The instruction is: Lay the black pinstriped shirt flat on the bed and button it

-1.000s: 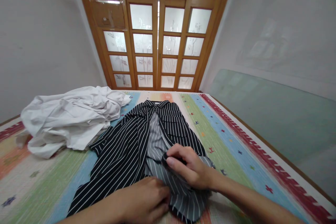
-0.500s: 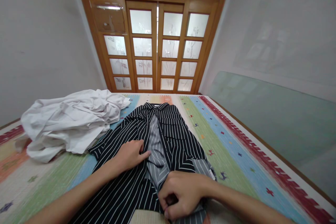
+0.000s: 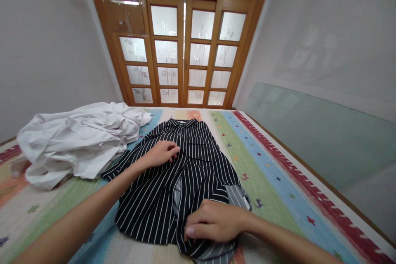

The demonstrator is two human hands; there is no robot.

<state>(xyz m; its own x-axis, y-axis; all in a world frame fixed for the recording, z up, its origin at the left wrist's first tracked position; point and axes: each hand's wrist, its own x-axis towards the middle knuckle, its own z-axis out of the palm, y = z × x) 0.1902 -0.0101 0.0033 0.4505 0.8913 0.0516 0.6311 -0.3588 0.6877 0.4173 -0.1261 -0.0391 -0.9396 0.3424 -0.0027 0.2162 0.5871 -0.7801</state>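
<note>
Black-striped, one shirt (image 3: 198,169) lies under left hand (image 3: 162,153) and right hand (image 3: 213,225).

Striped shirt (image 3: 198,165) – soft matt cloth; mat (image 3: 272,173) – woven.

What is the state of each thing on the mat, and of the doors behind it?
striped shirt: lying face up, front nearly closed, grey inside showing at hem.
white cloth: crumpled heap.
doors: shut.
left hand: resting on shirt front.
right hand: pressing shirt hem.
</note>
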